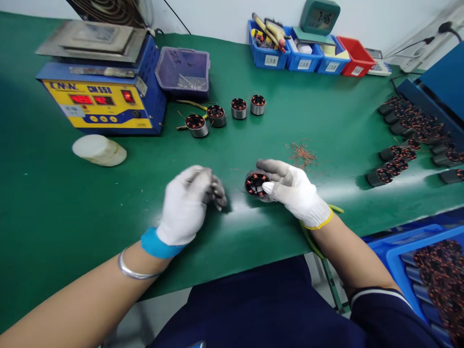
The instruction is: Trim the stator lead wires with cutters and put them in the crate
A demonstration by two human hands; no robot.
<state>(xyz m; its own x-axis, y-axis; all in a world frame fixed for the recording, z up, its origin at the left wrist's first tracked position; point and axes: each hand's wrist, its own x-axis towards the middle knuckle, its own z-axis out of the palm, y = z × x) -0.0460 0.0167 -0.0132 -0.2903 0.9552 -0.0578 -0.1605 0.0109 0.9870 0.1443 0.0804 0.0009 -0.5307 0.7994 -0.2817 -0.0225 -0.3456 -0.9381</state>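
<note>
A motor stator (256, 183), dark-cored with copper windings showing, sits in my right hand (292, 188). The thumb lies on its face near the opening, and the fingers curl behind it. Fine wire ends stick out at its left side. My left hand (192, 203) is to the left, apart from the stator. Its fingers are curled together and slightly blurred, with dark, soiled fingertips; whatever they may hold cannot be made out. Both hands wear white gloves. Beyond them stand several more stators, among them one (239, 108) in the row behind.
A blue-yellow soldering unit (105, 104) and purple bin (183, 72) stand back left, with a white cylinder (99, 150) in front. Copper wire clippings (302, 155) lie beyond my right hand. Rows of stators (380, 177) occupy the right; a blue crate (395, 261) of them sits lower right.
</note>
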